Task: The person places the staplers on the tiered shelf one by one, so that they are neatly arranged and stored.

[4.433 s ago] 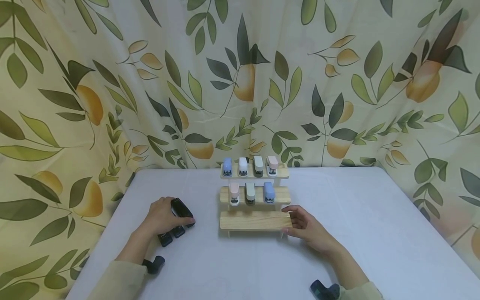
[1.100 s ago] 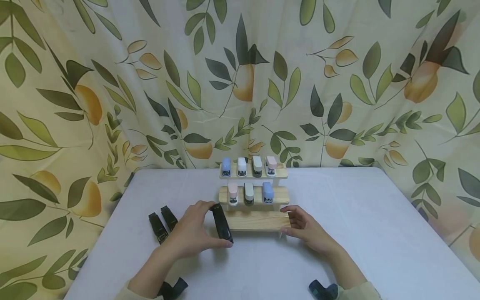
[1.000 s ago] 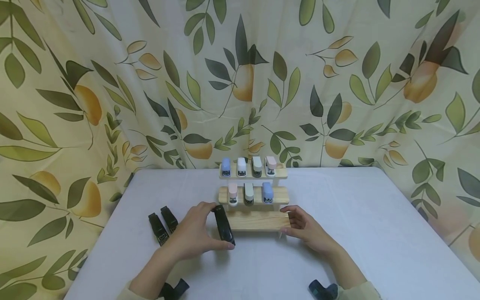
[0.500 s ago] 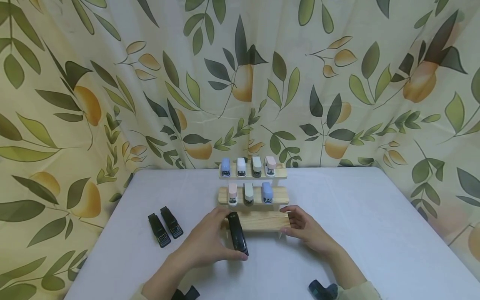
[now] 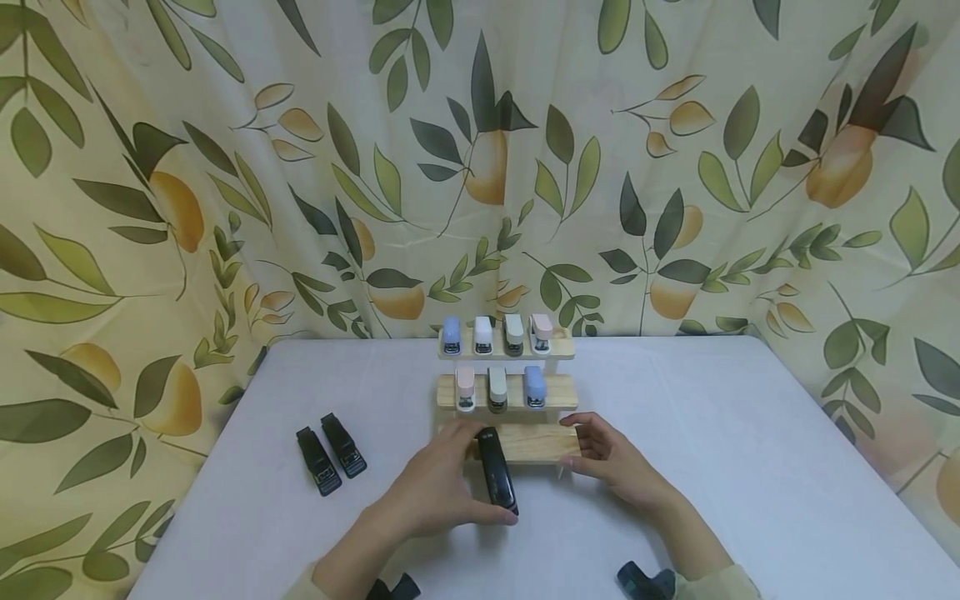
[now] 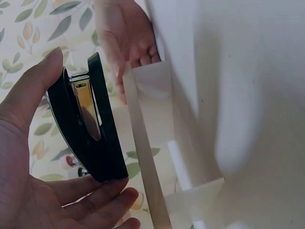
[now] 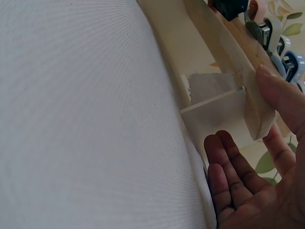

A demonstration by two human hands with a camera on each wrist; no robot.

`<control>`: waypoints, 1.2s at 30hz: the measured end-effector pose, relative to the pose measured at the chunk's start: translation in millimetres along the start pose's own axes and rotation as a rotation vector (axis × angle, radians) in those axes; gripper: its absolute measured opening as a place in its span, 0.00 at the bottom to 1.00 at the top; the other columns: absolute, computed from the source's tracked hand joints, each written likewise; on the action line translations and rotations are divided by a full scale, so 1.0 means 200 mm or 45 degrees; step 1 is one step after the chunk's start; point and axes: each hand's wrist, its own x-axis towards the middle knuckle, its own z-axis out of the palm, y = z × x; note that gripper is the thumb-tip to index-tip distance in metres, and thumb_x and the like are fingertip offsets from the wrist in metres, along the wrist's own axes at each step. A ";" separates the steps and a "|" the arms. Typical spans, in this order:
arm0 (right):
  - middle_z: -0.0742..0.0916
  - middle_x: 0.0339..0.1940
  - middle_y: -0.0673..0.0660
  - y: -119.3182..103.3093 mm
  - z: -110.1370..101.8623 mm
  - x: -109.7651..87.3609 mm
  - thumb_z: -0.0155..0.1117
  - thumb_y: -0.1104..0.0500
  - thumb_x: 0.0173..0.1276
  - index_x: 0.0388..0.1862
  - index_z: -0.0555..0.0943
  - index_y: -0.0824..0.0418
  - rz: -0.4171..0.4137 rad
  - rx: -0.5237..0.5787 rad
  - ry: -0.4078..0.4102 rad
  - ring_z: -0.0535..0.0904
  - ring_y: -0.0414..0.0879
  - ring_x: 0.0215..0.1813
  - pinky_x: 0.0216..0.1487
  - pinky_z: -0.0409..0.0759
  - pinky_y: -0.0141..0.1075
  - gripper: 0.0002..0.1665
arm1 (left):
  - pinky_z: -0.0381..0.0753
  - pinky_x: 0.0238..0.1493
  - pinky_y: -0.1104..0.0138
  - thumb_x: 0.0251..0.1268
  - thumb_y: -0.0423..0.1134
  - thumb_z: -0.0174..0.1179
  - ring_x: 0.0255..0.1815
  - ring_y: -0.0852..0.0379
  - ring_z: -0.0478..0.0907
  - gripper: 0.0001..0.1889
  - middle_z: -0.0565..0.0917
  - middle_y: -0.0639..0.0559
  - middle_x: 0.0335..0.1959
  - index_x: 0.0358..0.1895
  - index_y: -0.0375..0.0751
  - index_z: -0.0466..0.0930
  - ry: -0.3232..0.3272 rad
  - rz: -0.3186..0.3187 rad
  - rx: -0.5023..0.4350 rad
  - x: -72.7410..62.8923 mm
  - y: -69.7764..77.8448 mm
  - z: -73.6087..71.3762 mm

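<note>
Between thumb and fingers, my left hand point(image 5: 442, 487) holds a black stapler point(image 5: 497, 471) by its two ends, in front of the bottom step of a wooden tiered stand point(image 5: 536, 444). The left wrist view shows the stapler point(image 6: 88, 119) side-on, apart from the board's edge point(image 6: 143, 143). My right hand point(image 5: 618, 462) grips the right end of that bottom step; in the right wrist view its thumb lies on the board point(image 7: 259, 114) with fingers below. Small pastel staplers stand on the upper two steps, among them a blue stapler point(image 5: 535, 386) and a pink stapler point(image 5: 465, 388).
Two more black staplers, a left one point(image 5: 318, 461) and a right one point(image 5: 344, 446), lie side by side on the white-covered table point(image 5: 750, 467). Behind the table hangs a leaf-and-fruit patterned curtain point(image 5: 570, 167).
My left hand picked the black stapler up from beside the other two at the left and carried it right, to the front of the bottom step. My right hand has stayed on the stand.
</note>
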 end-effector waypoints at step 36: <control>0.78 0.67 0.66 0.00 0.00 0.00 0.74 0.53 0.68 0.73 0.67 0.57 -0.031 -0.003 -0.018 0.79 0.55 0.61 0.57 0.83 0.32 0.39 | 0.69 0.75 0.41 0.48 0.73 0.73 0.82 0.43 0.61 0.61 0.60 0.48 0.83 0.83 0.49 0.56 -0.024 -0.023 -0.028 0.10 0.08 0.14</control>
